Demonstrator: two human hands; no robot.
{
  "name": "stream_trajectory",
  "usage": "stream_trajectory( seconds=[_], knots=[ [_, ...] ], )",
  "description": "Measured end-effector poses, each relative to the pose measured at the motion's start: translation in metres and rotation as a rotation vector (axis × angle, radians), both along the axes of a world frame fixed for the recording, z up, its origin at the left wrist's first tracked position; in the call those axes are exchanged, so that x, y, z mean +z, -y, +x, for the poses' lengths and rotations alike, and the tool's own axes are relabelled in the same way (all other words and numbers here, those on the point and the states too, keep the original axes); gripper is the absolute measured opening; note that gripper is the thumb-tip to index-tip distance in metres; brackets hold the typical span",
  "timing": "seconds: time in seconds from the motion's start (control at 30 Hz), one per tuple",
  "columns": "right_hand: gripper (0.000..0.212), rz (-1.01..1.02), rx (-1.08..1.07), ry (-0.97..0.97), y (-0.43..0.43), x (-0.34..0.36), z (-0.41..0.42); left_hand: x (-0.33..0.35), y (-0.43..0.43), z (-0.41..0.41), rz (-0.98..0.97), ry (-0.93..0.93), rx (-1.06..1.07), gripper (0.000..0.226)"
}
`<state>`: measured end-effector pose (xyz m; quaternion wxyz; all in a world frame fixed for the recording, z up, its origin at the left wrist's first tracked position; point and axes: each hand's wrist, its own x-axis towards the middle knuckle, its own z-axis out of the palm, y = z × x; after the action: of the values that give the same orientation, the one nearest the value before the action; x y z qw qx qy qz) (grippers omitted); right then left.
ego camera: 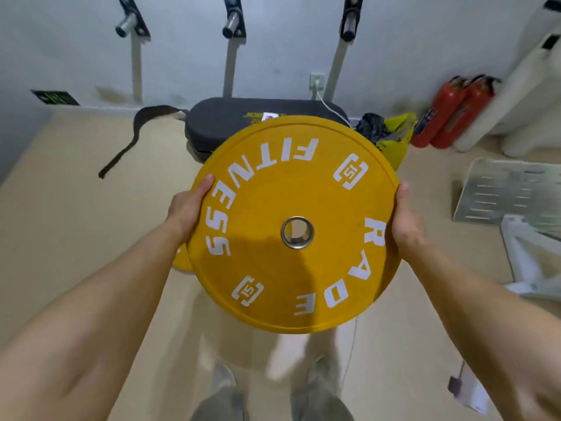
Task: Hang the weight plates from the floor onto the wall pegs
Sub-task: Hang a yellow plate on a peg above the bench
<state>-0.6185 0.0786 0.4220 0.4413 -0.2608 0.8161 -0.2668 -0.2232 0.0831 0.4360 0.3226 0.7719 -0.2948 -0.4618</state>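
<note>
A yellow weight plate (282, 189) with white lettering and a steel centre hole is held up off the floor in front of me, its face tilted toward the camera. My left hand (189, 205) grips its left rim, thumb on the face. My right hand (405, 221) grips the right rim. A sliver of a second yellow plate (182, 261) shows on the floor under the left edge. Three steel wall pegs on black brackets stick out of the wall above: left peg (126, 25), middle peg (231, 25), right peg (350, 25). All three are bare.
A dark padded bench (224, 123) lies against the wall below the pegs. A black strap (133, 141) lies on the floor at left. Two red fire extinguishers (449, 113), a yellow bag (397, 138), a metal grate (504, 192) and a white cable stand at right.
</note>
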Motion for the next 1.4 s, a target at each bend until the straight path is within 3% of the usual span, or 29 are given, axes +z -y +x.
stream_trajectory(
  seconds=[0.17,0.3,0.53,0.6,0.73,1.0,1.4],
  knots=[
    [0.116,-0.162,-0.043,0.024,0.023,0.141,-0.036,0.152,0.040,-0.039,-0.156,0.073,-0.077,0.085],
    [0.116,-0.304,-0.141,0.022,0.055,0.223,-0.058,0.237,0.079,-0.065,-0.278,0.080,-0.064,0.085],
    [0.120,-0.443,-0.233,0.015,0.159,0.305,-0.080,0.319,0.194,-0.091,-0.453,0.112,-0.084,0.087],
    [0.112,-0.474,-0.210,-0.006,0.192,0.315,-0.084,0.329,0.232,-0.096,-0.491,0.117,-0.097,0.083],
    [0.105,-0.499,-0.206,-0.055,0.285,0.328,-0.095,0.332,0.331,-0.108,-0.512,0.130,-0.112,0.069],
    [0.103,-0.426,-0.239,-0.085,0.460,0.300,-0.120,0.301,0.518,-0.139,-0.456,0.158,-0.143,0.078],
    [0.105,-0.268,-0.184,-0.141,0.723,0.167,-0.175,0.145,0.754,-0.194,-0.254,0.100,-0.134,0.072]
  ],
)
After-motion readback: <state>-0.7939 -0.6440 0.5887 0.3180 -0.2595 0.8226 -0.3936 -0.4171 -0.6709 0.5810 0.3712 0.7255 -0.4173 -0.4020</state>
